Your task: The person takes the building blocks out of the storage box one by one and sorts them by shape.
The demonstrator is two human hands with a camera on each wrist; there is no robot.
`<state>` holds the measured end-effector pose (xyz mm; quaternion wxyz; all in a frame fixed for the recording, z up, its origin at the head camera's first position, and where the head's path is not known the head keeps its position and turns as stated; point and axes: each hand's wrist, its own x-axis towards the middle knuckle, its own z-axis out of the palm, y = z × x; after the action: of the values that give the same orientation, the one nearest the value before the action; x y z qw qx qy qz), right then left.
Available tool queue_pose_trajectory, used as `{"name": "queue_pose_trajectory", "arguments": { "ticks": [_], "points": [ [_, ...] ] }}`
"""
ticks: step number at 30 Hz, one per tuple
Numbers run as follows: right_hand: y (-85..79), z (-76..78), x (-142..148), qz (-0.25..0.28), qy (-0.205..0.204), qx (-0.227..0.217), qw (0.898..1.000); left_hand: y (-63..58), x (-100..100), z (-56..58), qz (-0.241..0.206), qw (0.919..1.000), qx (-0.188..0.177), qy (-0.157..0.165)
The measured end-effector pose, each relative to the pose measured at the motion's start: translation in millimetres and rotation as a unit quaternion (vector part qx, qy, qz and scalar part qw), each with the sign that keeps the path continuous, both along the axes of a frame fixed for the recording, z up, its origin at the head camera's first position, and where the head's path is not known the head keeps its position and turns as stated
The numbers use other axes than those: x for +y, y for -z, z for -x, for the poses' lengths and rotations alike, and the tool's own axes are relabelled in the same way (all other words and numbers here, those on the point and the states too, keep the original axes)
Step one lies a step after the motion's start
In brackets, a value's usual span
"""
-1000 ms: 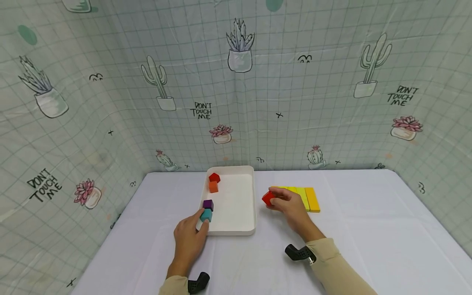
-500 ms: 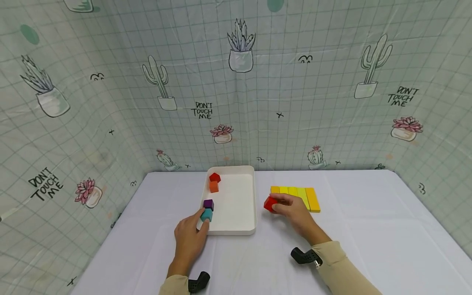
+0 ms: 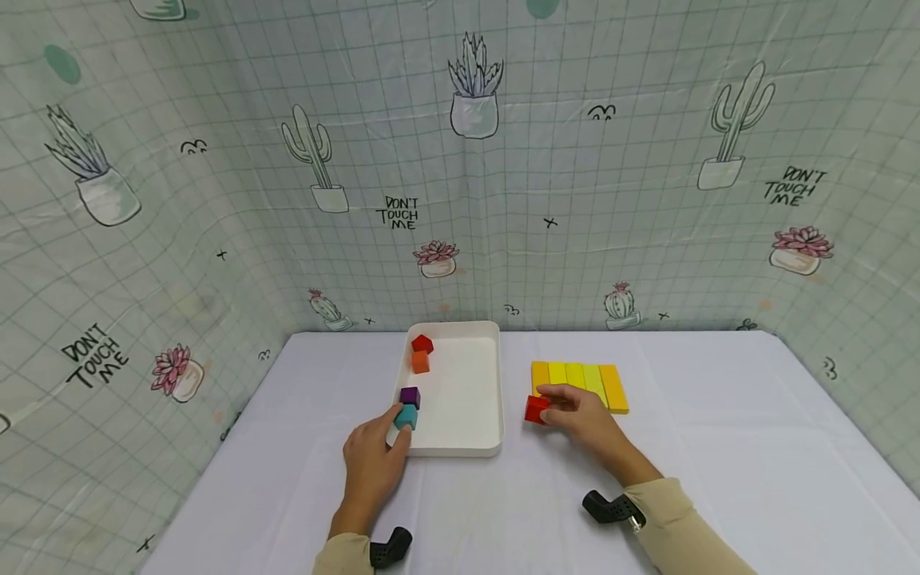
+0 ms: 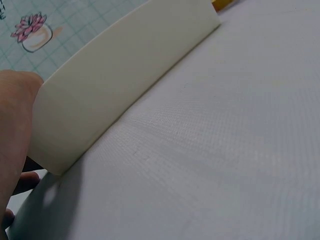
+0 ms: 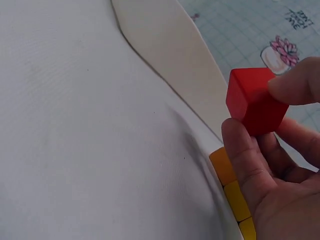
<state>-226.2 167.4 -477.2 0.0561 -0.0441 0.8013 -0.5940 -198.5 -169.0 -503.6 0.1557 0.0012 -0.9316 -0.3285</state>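
In the head view, my left hand (image 3: 374,461) reaches over the near left corner of the white tray (image 3: 460,452), with forefinger and thumb on either side of a teal block (image 3: 406,416). A purple block (image 3: 410,397) sits just beyond it. The left wrist view shows my thumb (image 4: 20,110) over the tray's outer wall. My right hand (image 3: 585,422) pinches a red block (image 3: 535,410) between thumb and fingers, right of the tray. Up close in the right wrist view, the red block (image 5: 256,101) appears above the table, its faces flat and edges rounded.
Yellow and orange bars (image 3: 575,374) lie side by side beyond my right hand. Along the tray's far left side are a red pentagonal block (image 3: 422,343) and an orange block (image 3: 420,362). A patterned cloth (image 3: 503,184) stands behind the white-covered table (image 3: 719,447).
My right hand has drawn back toward me and slightly right with the red block, which has turned in its grip. My left hand keeps its place at the teal block.
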Motion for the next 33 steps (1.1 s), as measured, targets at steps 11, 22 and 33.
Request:
{"name": "queue_pose_trajectory", "arguments": {
  "ticks": [11, 22, 33],
  "points": [
    [2.2, -6.4, 10, -0.056, -0.026, 0.014, 0.998, 0.2, 1, -0.4, -0.003, 1.0, 0.0, 0.002],
    [5.9, -8.1, 14, -0.073, -0.054, 0.014, 0.996, -2.9, -1, -0.7, 0.003, 1.0, -0.006, 0.002],
    [6.3, -7.5, 14, -0.116, -0.065, 0.028, 0.991, -1.8, 0, 0.3, -0.004, 0.9999, -0.011, 0.0]
  ]
}}
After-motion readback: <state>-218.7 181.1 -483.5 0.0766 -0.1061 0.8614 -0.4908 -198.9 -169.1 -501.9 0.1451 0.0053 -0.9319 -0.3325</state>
